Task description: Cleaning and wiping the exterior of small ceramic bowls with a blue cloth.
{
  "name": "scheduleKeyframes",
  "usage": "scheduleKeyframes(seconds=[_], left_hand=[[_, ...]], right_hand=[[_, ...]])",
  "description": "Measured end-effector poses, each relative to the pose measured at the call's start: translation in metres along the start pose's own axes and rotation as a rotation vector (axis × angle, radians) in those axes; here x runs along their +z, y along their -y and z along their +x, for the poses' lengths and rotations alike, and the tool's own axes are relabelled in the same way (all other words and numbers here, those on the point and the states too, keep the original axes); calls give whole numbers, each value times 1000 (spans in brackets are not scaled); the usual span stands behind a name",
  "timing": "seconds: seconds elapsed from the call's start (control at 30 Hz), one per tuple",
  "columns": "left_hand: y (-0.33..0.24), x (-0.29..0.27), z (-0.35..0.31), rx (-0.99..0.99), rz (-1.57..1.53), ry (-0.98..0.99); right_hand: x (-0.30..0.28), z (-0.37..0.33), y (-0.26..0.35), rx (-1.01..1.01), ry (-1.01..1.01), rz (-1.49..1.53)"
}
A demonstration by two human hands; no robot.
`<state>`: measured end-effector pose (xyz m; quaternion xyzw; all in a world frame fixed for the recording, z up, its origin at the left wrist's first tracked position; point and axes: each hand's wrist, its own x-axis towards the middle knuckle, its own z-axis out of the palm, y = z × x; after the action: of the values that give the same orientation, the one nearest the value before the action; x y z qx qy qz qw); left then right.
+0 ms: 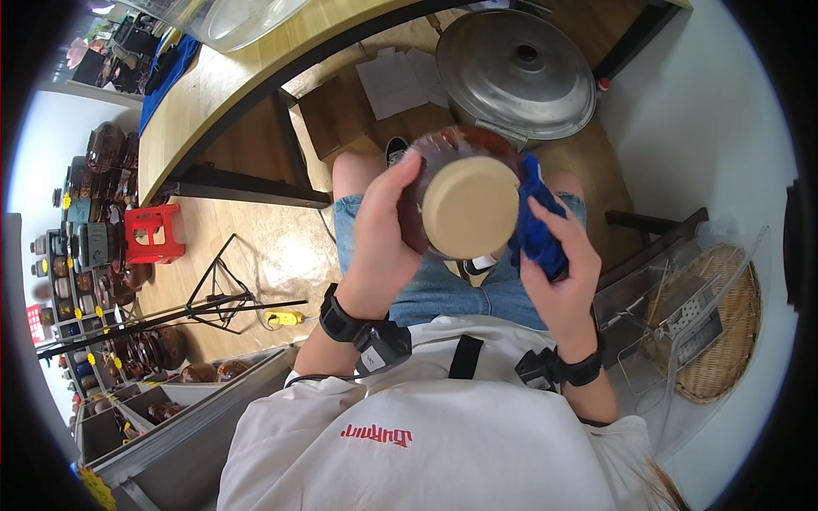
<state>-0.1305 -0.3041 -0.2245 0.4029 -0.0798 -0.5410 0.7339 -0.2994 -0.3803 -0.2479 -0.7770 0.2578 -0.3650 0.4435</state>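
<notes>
A brown glazed ceramic bowl [470, 209] is held over my lap, tilted so that its unglazed beige base faces me. My left hand [385, 228] is closed round its left side, with the thumb along the upper edge. Bunched in my right hand [564, 264] is a blue cloth [538, 223], pressed against the bowl's right side. The bowl's rim and inside are turned away from view. Both wrists wear black straps with small dark devices.
A wooden table [226, 77] stands ahead, with a large lidded metal pan [520, 72] beneath it. To the left are a red stool [154, 234], a black tripod [223, 302] and shelves of brown pottery [102, 204]. A wicker basket [720, 341] lies at right.
</notes>
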Motion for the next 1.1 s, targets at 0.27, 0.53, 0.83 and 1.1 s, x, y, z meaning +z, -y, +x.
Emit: scheduleKeyframes(seconds=[0.27, 0.53, 0.83, 1.1], left_hand=[[4, 11, -10, 45, 31, 95], [6, 5, -9, -214, -7, -1], [2, 8, -10, -179, 43, 116], [11, 17, -7, -162, 19, 82]], right_hand=[[-8, 8, -10, 89, -101, 243], [-33, 25, -13, 1, 211, 158], [-34, 34, -7, -50, 115, 87], [-29, 26, -4, -67, 60, -53]])
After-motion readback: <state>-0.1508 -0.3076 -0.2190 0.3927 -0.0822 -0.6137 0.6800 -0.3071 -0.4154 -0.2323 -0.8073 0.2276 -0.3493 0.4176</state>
